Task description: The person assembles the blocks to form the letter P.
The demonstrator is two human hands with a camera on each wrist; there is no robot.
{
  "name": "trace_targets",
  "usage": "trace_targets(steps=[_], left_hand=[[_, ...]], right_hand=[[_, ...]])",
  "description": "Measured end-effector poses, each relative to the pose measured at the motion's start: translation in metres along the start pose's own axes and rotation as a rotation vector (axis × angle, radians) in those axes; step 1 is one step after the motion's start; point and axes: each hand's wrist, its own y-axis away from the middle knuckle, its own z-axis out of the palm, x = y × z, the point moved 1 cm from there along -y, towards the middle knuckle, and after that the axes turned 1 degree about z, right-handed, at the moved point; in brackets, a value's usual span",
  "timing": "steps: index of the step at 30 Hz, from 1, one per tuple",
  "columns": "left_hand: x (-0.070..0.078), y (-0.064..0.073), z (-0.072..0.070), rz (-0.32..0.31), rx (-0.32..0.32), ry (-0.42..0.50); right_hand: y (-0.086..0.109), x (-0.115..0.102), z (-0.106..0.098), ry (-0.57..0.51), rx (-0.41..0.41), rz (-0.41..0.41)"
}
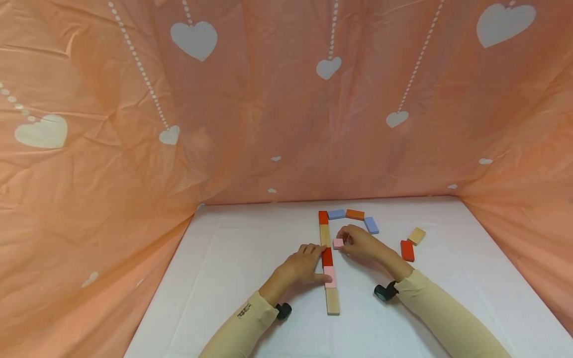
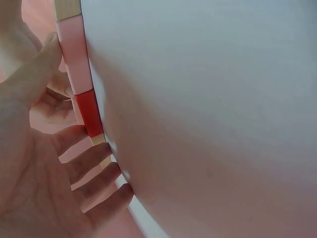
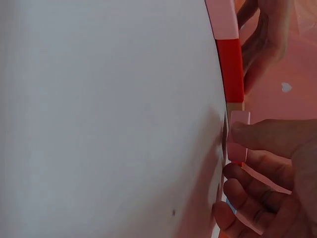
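My right hand (image 1: 362, 242) pinches a small pink block (image 3: 238, 136) between thumb and fingers, just right of a straight row of blocks. The row runs away from me: a plain wooden block (image 1: 332, 302) nearest, then a pink block (image 1: 330, 272), a red block (image 1: 327, 257), another plain wooden block (image 1: 324, 235) and a red block (image 1: 323, 217) at the far end. Along the row's left side lies my left hand (image 1: 302, 266), fingers spread. Its thumb touches the pink block in the row and its index fingertip the nearer red one.
From the row's far end curve a blue block (image 1: 336, 214), an orange block (image 1: 355, 214) and a second blue block (image 1: 371, 225). Farther right lie a loose red block (image 1: 407, 250) and a wooden block (image 1: 417, 236). An orange curtain (image 1: 286, 124) hangs behind the white table (image 1: 224, 258).
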Motion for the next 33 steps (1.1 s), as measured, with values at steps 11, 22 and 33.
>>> trace_targets(steps=[11, 22, 33], left_hand=[[-0.0009, -0.0009, 0.0002, 0.002, 0.000, -0.009], [-0.0002, 0.0000, -0.0015, -0.001, -0.005, -0.008], [-0.0016, -0.0007, 0.0001, 0.009, -0.002, -0.018]], right_hand=[[-0.0079, -0.0025, 0.0044, 0.019, -0.014, 0.030], [-0.0085, -0.0043, 0.0050, 0.018, -0.020, 0.037], [-0.0075, -0.0044, 0.0049, -0.008, -0.026, 0.065]])
